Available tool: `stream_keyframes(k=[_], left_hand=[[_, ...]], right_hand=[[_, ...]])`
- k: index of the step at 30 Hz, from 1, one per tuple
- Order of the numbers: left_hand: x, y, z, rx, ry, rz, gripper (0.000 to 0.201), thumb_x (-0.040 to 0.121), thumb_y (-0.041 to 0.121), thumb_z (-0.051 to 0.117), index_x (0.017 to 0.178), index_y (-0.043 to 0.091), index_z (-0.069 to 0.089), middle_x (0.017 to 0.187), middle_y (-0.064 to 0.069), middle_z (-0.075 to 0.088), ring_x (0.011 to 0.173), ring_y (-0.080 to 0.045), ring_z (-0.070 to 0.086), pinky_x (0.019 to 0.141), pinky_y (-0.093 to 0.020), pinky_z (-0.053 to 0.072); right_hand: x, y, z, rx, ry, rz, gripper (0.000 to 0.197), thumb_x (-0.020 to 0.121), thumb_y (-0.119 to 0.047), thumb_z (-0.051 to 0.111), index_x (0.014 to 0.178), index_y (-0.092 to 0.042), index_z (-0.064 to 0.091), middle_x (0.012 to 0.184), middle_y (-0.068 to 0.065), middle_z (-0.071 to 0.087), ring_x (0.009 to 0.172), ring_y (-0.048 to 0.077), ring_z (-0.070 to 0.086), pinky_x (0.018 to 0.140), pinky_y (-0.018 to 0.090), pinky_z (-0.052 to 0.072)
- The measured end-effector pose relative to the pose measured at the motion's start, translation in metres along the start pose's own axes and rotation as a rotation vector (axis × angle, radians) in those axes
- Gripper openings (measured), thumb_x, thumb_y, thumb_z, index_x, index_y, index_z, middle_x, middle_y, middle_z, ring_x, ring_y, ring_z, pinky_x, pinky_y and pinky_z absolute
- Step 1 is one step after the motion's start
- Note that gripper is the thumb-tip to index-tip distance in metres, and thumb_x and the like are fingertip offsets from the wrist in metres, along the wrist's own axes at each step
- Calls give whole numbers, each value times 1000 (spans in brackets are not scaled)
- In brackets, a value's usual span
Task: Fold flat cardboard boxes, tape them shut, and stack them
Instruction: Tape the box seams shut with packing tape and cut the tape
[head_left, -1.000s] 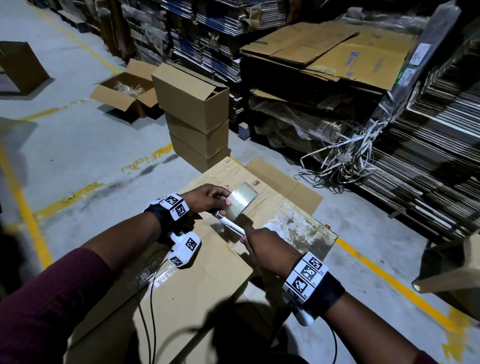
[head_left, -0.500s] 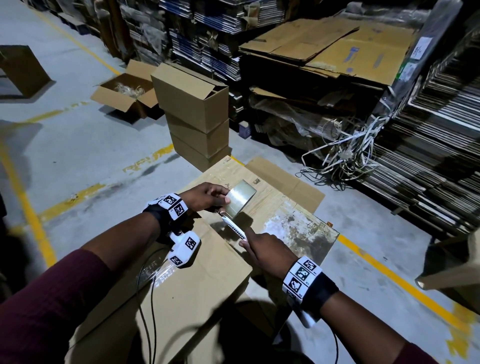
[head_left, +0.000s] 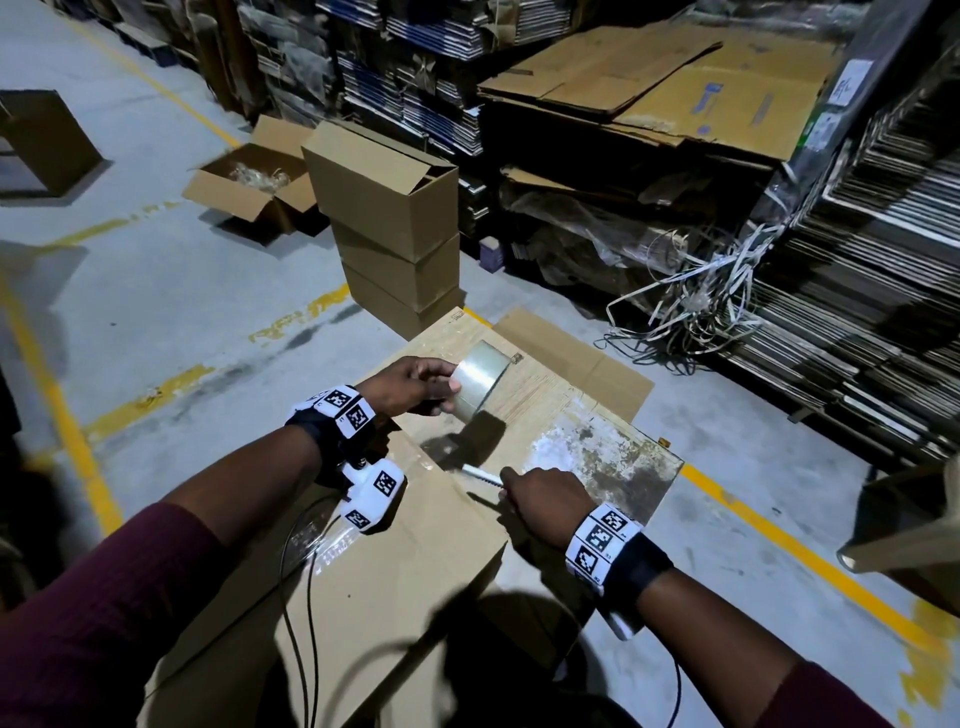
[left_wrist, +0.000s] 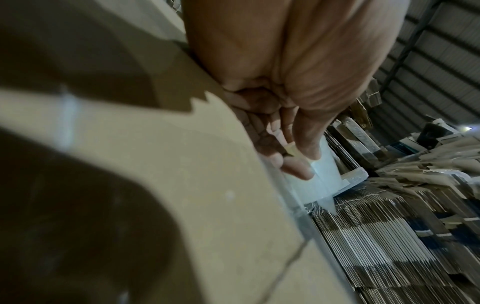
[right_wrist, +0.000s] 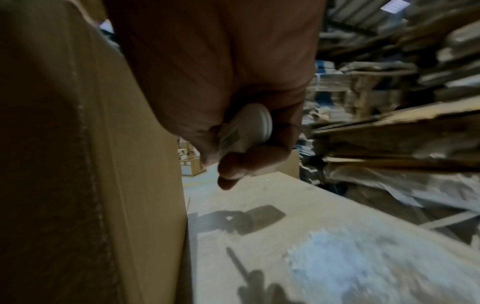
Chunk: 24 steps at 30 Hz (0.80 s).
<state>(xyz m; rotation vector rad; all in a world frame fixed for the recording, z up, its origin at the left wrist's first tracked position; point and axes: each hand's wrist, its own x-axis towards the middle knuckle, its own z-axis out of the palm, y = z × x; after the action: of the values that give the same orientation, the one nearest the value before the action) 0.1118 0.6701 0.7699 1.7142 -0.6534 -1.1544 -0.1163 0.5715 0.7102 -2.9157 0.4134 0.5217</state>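
— Where's the tape?

— In my left hand (head_left: 410, 387), at about twelve o'clock from my chest: a roll of clear glossy packing tape (head_left: 478, 382), my fingers (left_wrist: 298, 170) curled round its rim, held just above the far end of the plain brown cardboard box (head_left: 395, 561).

— And the other hand?

— My right hand (head_left: 545, 501) sits at two o'clock, closed round a slim white cutter with a toothed edge (head_left: 480, 474). Its tip pokes out toward the roll, close over the box's corner.

— What's under the box?

— A worn, pale, stained flat board (head_left: 587, 441). Past it, at eleven o'clock, stands a stack of three closed brown boxes (head_left: 395, 244) — and beside that, at ten, an open carton with its flaps spread (head_left: 249, 189).
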Motion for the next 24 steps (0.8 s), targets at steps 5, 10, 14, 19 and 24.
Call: stream_keyframes(k=[5, 10, 14, 19, 24], left_hand=[[-3, 1, 1, -2, 13, -11, 32, 96, 9, 64, 125, -5, 59, 73, 1, 68, 63, -5, 66, 62, -15, 54], [-5, 3, -2, -50, 67, 17, 26, 96, 13, 65, 119, 2, 63, 83, -3, 65, 67, -5, 66, 67, -15, 55], [-13, 7, -6, -135, 115, 44, 13, 95, 12, 65, 107, 15, 69, 76, 2, 67, 68, -6, 64, 69, -16, 56], [-37, 21, -31, -103, 57, 144, 27, 96, 10, 61, 122, 4, 64, 77, -2, 65, 68, -9, 61, 69, -19, 54], [-66, 13, -52, -145, 105, 209, 29, 95, 13, 61, 122, 6, 64, 87, -8, 62, 68, -12, 58, 70, -21, 52]], right_hand=[[12, 27, 12, 226, 41, 234, 17, 101, -28, 56, 110, -14, 49, 102, 11, 68, 74, 27, 54, 66, 32, 40], [49, 55, 14, 421, 0, 319, 53, 103, -32, 53, 146, -5, 36, 128, 25, 56, 113, 40, 58, 82, 38, 46], [54, 48, -13, 681, -66, 294, 65, 103, -57, 41, 142, -5, 48, 140, 23, 53, 122, 37, 56, 102, 42, 44], [47, -12, -49, 1462, -339, 68, 44, 98, -52, 56, 114, -12, 64, 105, 12, 70, 92, 22, 66, 89, 40, 54], [53, -39, -51, 1373, -435, -15, 40, 98, -56, 54, 123, -28, 68, 103, -5, 72, 80, 9, 64, 68, 19, 54]])
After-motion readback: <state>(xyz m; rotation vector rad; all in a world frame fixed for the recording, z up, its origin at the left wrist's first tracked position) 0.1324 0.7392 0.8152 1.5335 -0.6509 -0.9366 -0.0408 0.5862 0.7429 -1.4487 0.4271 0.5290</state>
